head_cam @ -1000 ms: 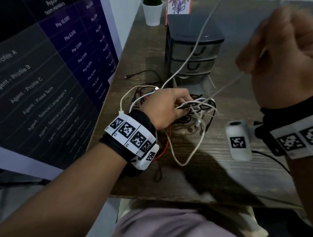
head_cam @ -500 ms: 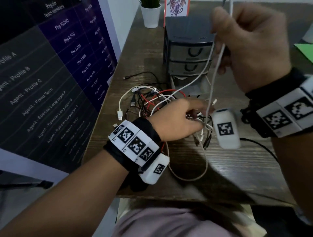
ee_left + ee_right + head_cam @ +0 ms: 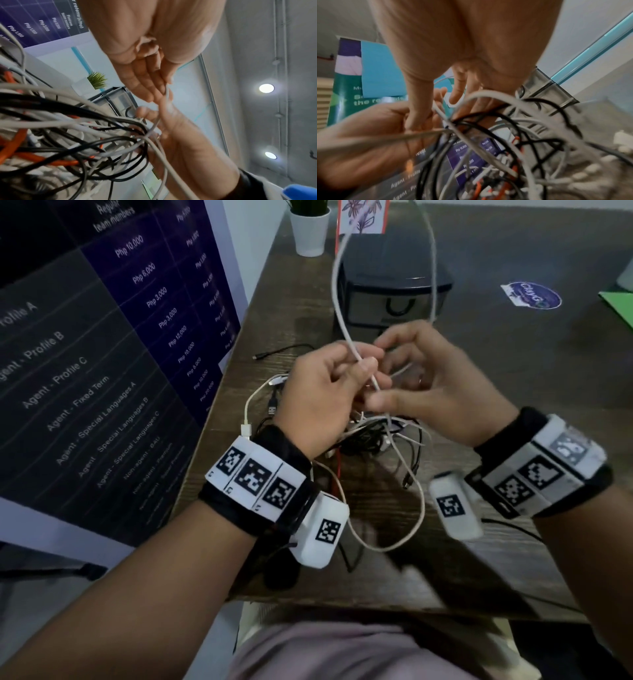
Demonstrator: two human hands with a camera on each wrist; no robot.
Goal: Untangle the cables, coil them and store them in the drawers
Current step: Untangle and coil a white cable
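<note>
office: pay-rate banner (image 3: 113,344) beside wooden desk (image 3: 513,392).

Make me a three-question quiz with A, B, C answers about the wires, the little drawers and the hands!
1. Where is the white plant pot?
A. behind the drawer unit, at the desk's far edge
B. on the floor
C. on top of the drawers

2. What colour is the cable looping up from the hands?
A. red
B. white
C. green

3. What is the left hand doing?
A. lying flat on the desk
B. pinching the cable
C. pulling a drawer handle

Answers:
1 A: the pot stands beyond the drawers, to their left.
2 B: the raised loop is white.
3 B: its fingers curl round the cable above the tangled pile.
</note>
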